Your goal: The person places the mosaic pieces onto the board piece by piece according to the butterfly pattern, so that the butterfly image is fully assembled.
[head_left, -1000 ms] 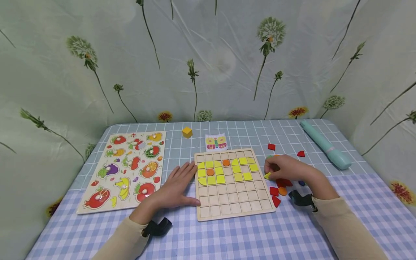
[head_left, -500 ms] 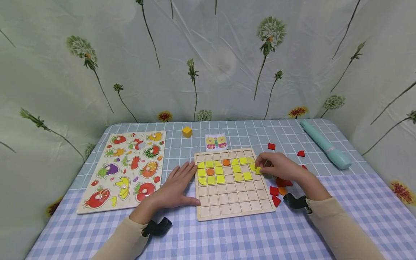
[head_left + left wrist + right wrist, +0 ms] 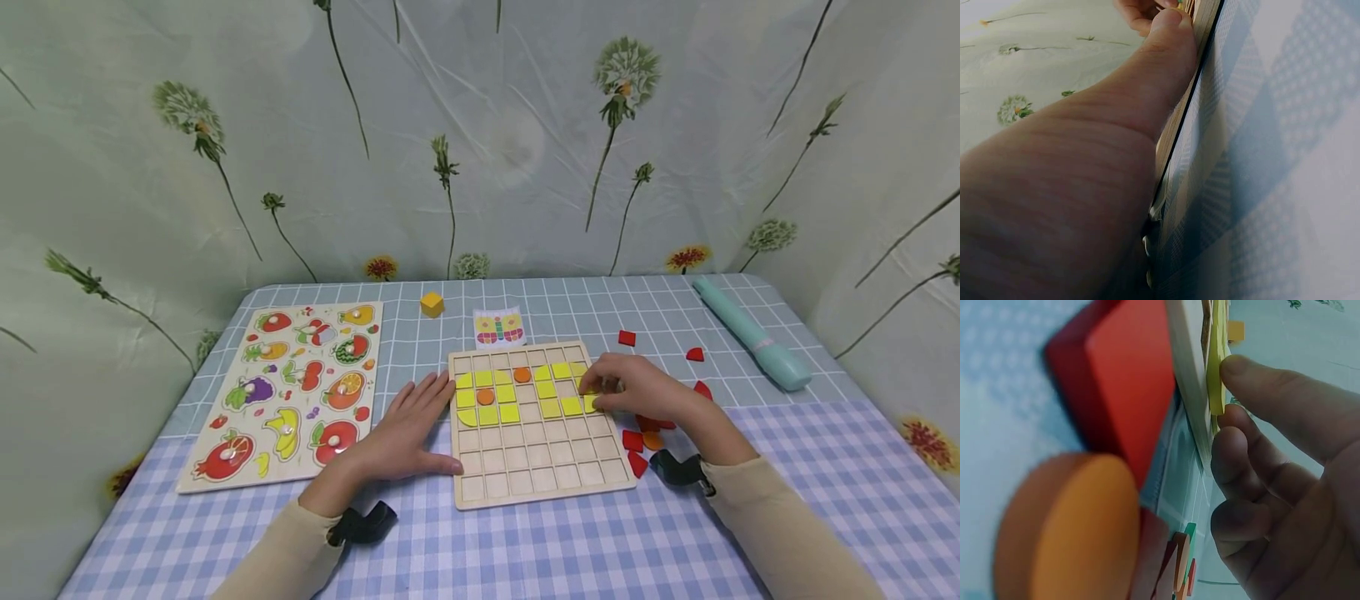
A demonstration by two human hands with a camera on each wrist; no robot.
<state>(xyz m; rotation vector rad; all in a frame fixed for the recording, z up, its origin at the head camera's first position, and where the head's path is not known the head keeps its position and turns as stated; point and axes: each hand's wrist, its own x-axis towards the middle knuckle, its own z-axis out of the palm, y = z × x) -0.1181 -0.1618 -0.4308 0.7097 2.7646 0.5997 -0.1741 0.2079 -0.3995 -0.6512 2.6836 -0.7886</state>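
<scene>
The wooden grid board carries yellow tiles and two orange discs in its upper rows. Spread across its left edge, the left hand touches the frame with fingertips and thumb; its thumb side fills much of the left wrist view. At the board's right side the right hand pinches a yellow tile at a cell beside other yellow tiles. In the right wrist view, the thumb of the right hand lies against the yellow tile, other fingers curled near its edge.
A butterfly card and a yellow block lie behind the board. The fruit puzzle is at left. Red pieces and an orange disc lie at right, with a teal rolled item farther back.
From the loose pieces, the right hand has moved left onto the board with the yellow tile, then slightly down to a cell at the right side. The left hand has stayed put.
</scene>
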